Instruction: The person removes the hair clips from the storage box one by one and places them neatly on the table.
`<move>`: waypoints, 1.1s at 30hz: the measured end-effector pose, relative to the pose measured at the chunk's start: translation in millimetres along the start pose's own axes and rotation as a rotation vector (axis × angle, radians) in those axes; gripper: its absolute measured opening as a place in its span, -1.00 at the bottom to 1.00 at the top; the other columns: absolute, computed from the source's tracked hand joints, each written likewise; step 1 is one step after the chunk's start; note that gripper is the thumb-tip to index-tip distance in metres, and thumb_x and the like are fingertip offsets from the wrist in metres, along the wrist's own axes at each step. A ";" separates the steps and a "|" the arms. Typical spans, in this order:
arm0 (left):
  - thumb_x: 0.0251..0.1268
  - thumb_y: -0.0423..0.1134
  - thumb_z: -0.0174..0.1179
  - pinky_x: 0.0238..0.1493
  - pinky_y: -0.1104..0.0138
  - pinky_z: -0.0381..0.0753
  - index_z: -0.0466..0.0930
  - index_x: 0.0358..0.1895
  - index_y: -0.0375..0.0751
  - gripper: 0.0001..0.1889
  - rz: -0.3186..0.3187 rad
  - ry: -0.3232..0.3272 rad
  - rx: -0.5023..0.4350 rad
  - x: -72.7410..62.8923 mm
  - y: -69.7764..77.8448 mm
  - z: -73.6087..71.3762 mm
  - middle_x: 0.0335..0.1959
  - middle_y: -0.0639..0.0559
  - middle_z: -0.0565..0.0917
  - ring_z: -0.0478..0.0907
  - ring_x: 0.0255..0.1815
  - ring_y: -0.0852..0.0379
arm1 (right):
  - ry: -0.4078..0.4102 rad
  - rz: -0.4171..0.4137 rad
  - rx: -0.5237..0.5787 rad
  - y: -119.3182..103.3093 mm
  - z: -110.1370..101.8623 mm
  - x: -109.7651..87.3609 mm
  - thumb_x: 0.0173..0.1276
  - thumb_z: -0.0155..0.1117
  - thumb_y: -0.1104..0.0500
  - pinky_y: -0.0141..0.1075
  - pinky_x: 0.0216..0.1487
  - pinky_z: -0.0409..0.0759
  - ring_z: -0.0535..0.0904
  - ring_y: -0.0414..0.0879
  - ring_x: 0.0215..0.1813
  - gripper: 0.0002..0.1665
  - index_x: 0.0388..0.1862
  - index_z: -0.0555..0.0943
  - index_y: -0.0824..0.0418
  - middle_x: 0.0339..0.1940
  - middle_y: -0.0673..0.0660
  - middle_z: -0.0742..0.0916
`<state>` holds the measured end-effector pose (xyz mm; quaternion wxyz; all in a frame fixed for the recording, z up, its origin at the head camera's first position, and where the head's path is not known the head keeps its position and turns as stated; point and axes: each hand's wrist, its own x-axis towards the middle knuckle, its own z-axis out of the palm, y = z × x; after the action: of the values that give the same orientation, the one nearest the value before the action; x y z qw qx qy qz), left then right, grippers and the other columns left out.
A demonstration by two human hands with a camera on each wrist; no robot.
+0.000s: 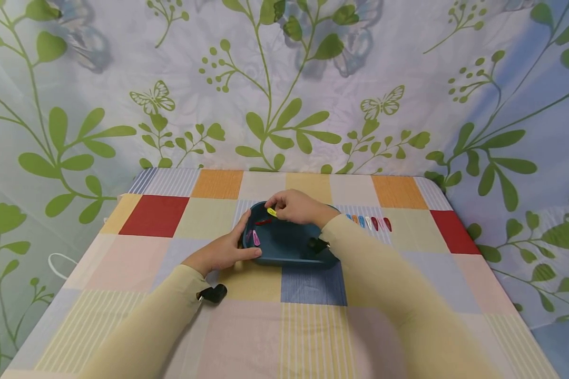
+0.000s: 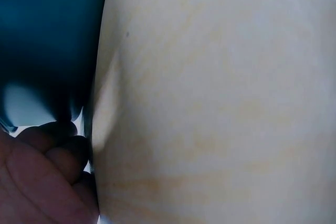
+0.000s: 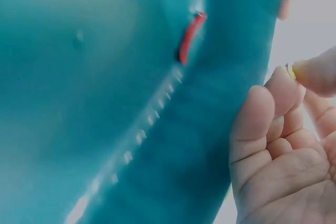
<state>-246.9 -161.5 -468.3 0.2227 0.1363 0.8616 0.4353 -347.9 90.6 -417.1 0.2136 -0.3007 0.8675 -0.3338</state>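
My right hand pinches a yellow hair clip between thumb and fingertips, above the far left part of a dark teal tray. In the right wrist view only a bit of the yellow clip shows at the fingertips. My left hand holds the tray's near left corner, thumb at the front rim and fingers along the left side; some curled fingers show against it in the left wrist view. Inside the tray lie a red hair clip and a pink hair clip, with a purple one beside it.
Right of the tray, several hair clips in different colours stand in a row, partly hidden by the right forearm. A patchwork cloth covers the table. A leaf-patterned curtain hangs behind, and a white cord loops at the left edge.
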 end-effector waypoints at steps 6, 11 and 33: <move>0.38 0.22 0.33 0.63 -0.25 0.13 -0.51 0.71 0.43 0.18 -0.004 0.007 0.024 0.3 1.2 0.6 0.78 -0.09 -0.08 0.11 0.70 -0.25 | 0.098 0.042 0.060 6.8 -25.3 -24.7 0.53 0.12 0.27 -0.29 -0.28 0.47 0.50 -0.08 -0.36 -0.51 0.39 0.62 0.20 -0.33 0.16 0.70; 0.40 0.24 0.32 0.62 -0.26 0.15 -0.54 0.70 0.42 0.19 -0.007 0.006 0.058 0.6 0.6 0.6 0.78 -0.11 -0.14 0.05 0.72 -0.30 | 0.161 0.076 0.122 20.9 -44.7 -47.6 0.59 0.11 0.27 -0.18 -0.12 0.59 0.56 0.02 -0.21 -0.54 0.40 0.60 0.20 -0.03 0.34 0.75; 0.42 0.22 0.30 0.61 -0.28 0.14 -0.55 0.70 0.40 0.17 -0.007 0.003 0.069 -2.2 2.8 1.7 0.79 -0.08 -0.18 0.02 0.73 -0.31 | 0.383 0.360 0.098 124.4 -99.1 -153.0 0.58 0.03 0.25 -0.13 -0.08 0.71 0.69 0.23 -0.03 -0.48 0.45 0.47 0.34 0.06 0.38 0.68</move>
<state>-244.0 -159.6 -466.4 0.2180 0.1400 0.8769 0.4048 -340.3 311.1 -411.2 0.1159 -0.0622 0.9144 -0.3829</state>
